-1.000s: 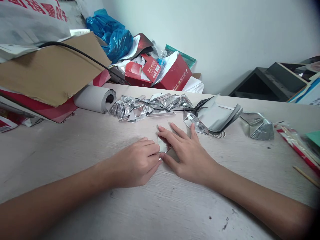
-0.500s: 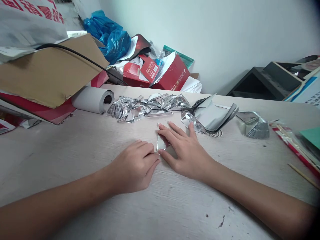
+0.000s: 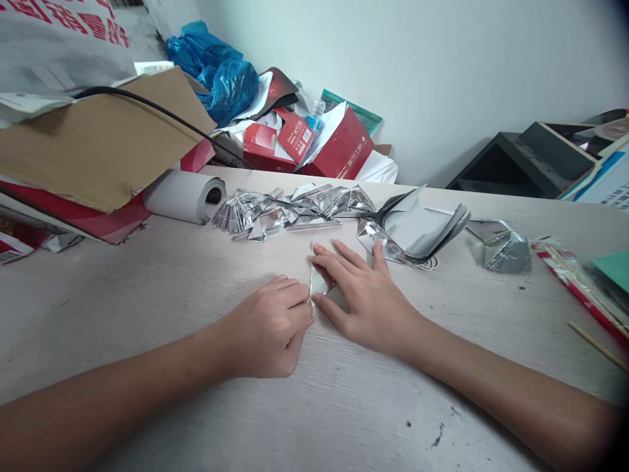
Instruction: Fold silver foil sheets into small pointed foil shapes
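A small folded piece of silver foil paper [image 3: 320,278] lies on the table, its straight left edge pointing away from me. My right hand [image 3: 366,292] rests palm down with fingers spread, the index finger and thumb on the foil paper. My left hand [image 3: 272,324] is closed, its knuckles up and its fingertips against the lower left corner of the foil paper. What those fingers hold, if anything, is hidden. Beyond the hands lies a row of folded silver foil pieces [image 3: 270,219]. A curled stack of foil-backed paper sheets [image 3: 417,229] stands just beyond my right fingertips.
Further right sit another folded silver piece [image 3: 506,252], a red-edged packet [image 3: 580,282] and a thin wooden stick [image 3: 597,346]. At the left are a white paper roll [image 3: 179,196] and a cardboard piece [image 3: 108,144]. Red boxes [image 3: 339,147] and a blue plastic bag [image 3: 216,78] fill the back.
My left hand has shifted very slightly along the foil paper's edge, toward me. The right hand stays on the foil paper. The whole view has moved slightly.
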`<state>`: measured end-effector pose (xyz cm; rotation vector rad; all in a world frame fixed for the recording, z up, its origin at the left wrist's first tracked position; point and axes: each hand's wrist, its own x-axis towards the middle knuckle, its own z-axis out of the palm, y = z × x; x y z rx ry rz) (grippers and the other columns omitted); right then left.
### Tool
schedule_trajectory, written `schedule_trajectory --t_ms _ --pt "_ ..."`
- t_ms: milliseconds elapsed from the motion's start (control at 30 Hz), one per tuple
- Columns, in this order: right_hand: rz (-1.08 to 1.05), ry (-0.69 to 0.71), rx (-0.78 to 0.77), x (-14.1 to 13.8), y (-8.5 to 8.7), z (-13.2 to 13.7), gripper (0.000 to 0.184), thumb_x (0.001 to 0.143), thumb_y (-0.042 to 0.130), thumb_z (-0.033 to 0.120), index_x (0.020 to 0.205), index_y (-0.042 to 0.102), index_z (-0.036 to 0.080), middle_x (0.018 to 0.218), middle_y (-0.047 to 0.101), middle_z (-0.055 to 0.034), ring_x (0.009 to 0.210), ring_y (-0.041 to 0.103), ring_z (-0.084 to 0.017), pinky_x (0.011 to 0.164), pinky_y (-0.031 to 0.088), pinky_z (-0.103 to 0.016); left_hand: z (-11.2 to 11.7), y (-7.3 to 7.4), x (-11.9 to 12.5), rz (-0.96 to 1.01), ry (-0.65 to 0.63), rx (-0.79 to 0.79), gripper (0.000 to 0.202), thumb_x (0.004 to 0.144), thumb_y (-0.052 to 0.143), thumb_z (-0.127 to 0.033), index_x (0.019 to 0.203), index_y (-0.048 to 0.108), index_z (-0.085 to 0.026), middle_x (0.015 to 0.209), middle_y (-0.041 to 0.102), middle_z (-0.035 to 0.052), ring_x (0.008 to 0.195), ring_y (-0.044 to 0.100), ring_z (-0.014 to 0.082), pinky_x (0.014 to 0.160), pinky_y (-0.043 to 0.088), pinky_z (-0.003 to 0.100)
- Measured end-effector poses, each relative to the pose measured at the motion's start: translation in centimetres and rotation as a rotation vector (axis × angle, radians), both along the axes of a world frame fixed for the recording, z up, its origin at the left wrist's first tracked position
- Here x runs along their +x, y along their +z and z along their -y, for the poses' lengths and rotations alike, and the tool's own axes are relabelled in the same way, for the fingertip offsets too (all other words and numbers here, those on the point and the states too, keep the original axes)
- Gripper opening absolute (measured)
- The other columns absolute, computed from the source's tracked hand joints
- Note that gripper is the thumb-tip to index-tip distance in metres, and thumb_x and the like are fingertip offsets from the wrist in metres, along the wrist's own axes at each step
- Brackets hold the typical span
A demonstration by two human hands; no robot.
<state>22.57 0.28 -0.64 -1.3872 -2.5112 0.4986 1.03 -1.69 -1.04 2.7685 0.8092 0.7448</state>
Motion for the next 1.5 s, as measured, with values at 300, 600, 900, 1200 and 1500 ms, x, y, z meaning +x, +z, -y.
schedule_trajectory --t_ms 300,600,900,1200,1500 --pt "0.006 -0.004 0.005 0.0 0.0 0.1 0.048 0.1 0.042 0.05 0.144 0.047 0.033 0.169 0.033 0.0018 0.162 0.026 -0.034 0.119 0.005 -0.089 0.5 -0.5 0.1 0.149 0.041 0.138 0.018 0.086 0.06 -0.001 0.073 0.06 -0.014 0.07 0.054 0.0051 0.067 0.043 0.0149 0.061 0.04 0.033" --pt "0.038 0.01 0.064 0.0 -0.3 0.2 0.055 0.103 0.033 0.052 0.151 0.046 0.03 0.169 0.033 -0.0026 0.161 0.026 -0.037 0.119 0.004 -0.089 -0.6 -0.7 0.2 0.087 0.098 0.087 0.016 0.093 0.057 -0.005 0.081 0.064 -0.012 0.075 0.055 0.0042 0.071 0.046 0.014 0.067 0.044 0.031" --pt "0.083 0.005 0.033 -0.1 -0.3 0.2 0.056 0.103 0.031 0.051 0.154 0.042 0.031 0.171 0.028 0.0012 0.163 0.021 -0.035 0.123 0.008 -0.085 -0.5 0.2 -0.1 0.032 -0.079 0.031 0.025 0.088 0.054 -0.005 0.065 0.053 -0.016 0.067 0.05 0.004 0.065 0.038 0.0146 0.06 0.036 0.035" --pt "0.018 0.057 0.098 0.3 -0.5 0.4 0.056 0.096 0.046 0.033 0.151 0.049 0.04 0.142 0.048 -0.0112 0.143 0.043 -0.029 0.126 0.017 -0.075 -2.4 0.0 -0.9 0.242 0.273 0.13 0.028 0.089 0.061 -0.007 0.116 0.065 -0.015 0.106 0.066 0.0096 0.099 0.061 0.0205 0.091 0.051 0.042" --pt "-0.154 0.052 0.093 0.6 -0.6 0.0 0.059 0.08 0.05 0.013 0.136 0.055 0.03 0.138 0.049 -0.0079 0.133 0.045 -0.024 0.122 0.031 -0.06 -2.7 0.3 -0.7 -0.024 0.57 -0.275 0.037 0.09 0.067 -0.028 0.127 0.067 -0.027 0.107 0.069 0.0035 0.106 0.062 0.0241 0.094 0.039 0.047"
